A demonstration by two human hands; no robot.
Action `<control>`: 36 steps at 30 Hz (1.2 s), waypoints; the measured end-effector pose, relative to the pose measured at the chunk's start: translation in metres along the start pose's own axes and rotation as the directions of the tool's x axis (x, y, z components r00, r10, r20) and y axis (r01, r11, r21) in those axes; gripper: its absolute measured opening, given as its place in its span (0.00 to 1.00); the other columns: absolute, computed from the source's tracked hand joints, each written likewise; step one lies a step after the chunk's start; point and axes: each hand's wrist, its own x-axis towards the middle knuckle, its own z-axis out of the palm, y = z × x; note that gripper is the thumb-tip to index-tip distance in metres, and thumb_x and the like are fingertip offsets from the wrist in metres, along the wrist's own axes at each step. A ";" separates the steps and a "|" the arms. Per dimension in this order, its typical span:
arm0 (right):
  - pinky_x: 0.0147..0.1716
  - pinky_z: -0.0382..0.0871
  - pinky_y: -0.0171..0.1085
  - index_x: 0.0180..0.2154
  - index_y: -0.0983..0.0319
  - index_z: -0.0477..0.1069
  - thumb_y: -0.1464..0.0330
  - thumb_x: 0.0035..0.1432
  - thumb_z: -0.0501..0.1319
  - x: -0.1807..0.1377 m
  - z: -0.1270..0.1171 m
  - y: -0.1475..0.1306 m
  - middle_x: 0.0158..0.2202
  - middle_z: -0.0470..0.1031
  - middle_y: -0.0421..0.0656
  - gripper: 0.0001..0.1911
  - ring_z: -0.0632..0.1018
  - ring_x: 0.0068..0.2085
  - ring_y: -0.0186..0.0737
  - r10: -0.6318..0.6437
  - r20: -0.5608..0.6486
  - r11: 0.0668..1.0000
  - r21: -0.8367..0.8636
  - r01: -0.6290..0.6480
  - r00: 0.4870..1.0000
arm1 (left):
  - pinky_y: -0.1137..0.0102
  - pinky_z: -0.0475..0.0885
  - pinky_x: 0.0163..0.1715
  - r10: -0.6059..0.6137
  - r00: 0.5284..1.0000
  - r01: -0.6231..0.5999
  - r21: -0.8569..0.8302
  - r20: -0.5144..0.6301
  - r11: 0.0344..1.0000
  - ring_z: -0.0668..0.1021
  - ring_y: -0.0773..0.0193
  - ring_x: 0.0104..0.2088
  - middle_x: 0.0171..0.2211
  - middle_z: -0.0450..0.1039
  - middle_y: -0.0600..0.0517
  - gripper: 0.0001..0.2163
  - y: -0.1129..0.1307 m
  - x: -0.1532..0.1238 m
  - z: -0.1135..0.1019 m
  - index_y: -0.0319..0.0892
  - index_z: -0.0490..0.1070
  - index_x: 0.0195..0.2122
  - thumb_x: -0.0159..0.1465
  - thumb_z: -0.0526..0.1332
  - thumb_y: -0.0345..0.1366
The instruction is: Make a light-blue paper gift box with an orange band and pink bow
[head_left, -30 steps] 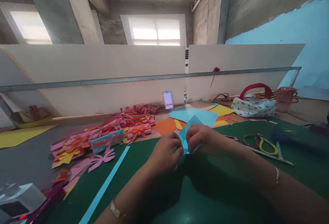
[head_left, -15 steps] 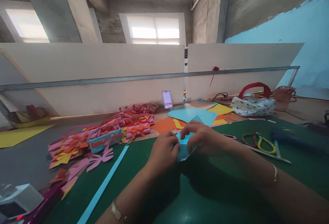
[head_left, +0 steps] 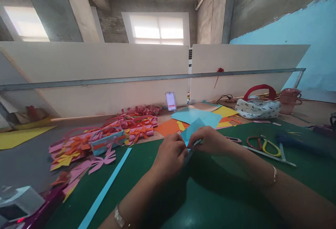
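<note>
A folded piece of light blue paper (head_left: 193, 131) is held up over the green mat, between both hands. My left hand (head_left: 172, 155) is closed on its left side, fingers curled and thumb pressed near the lower fold. Pinching the right side and lower edge is my right hand (head_left: 207, 139). The fingers hide part of the paper's lower folds. To the left of my left hand, a long blue paper strip (head_left: 105, 190) lies slantwise on the mat.
Folded pink, orange and blue paper pieces (head_left: 139, 132) pile up at left. Coloured sheets (head_left: 181, 117) lie behind my hands. Scissors with red and yellow handles (head_left: 271, 148) rest at right, before a white patterned bag (head_left: 258, 108) and a pink jug (head_left: 288, 101). A phone (head_left: 170, 102) stands at the back.
The blue paper has tilted, and more of its upper flap now shows above my hands. My right fingers have shifted from its top to its lower edge.
</note>
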 end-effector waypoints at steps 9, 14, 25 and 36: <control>0.31 0.68 0.31 0.28 0.61 0.75 0.76 0.46 0.62 0.002 0.004 0.004 0.27 0.77 0.38 0.06 0.77 0.32 0.36 0.067 -0.007 0.996 0.055 -0.067 0.998 | 0.65 0.67 0.36 0.020 0.999 -0.019 -0.021 0.035 1.000 0.71 0.60 0.38 0.35 0.71 0.50 0.08 0.002 0.000 0.001 0.43 0.72 0.23 0.57 0.55 0.30; 0.31 0.68 0.32 0.28 0.62 0.74 0.75 0.48 0.62 0.001 0.004 0.004 0.27 0.77 0.39 0.04 0.77 0.31 0.36 0.033 0.009 0.996 0.079 -0.033 0.999 | 0.65 0.66 0.38 0.038 0.997 -0.032 -0.092 0.062 0.995 0.71 0.60 0.39 0.36 0.71 0.50 0.09 0.003 -0.001 -0.004 0.44 0.73 0.25 0.58 0.54 0.33; 0.30 0.68 0.31 0.28 0.62 0.74 0.78 0.47 0.61 0.002 0.004 0.005 0.28 0.76 0.39 0.07 0.77 0.32 0.35 0.048 0.027 0.994 0.101 -0.050 0.999 | 0.64 0.62 0.40 0.006 0.988 0.005 -0.071 0.154 0.997 0.69 0.57 0.41 0.37 0.73 0.52 0.05 -0.004 0.002 -0.004 0.43 0.73 0.26 0.46 0.64 0.31; 0.31 0.65 0.30 0.29 0.60 0.75 0.80 0.46 0.59 0.002 0.006 0.001 0.29 0.77 0.37 0.11 0.76 0.32 0.33 0.023 -0.006 0.999 0.024 -0.023 1.000 | 0.61 0.61 0.41 -0.062 0.985 0.069 -0.035 0.161 0.997 0.68 0.57 0.39 0.34 0.68 0.51 0.09 0.002 -0.004 -0.009 0.43 0.68 0.27 0.45 0.65 0.37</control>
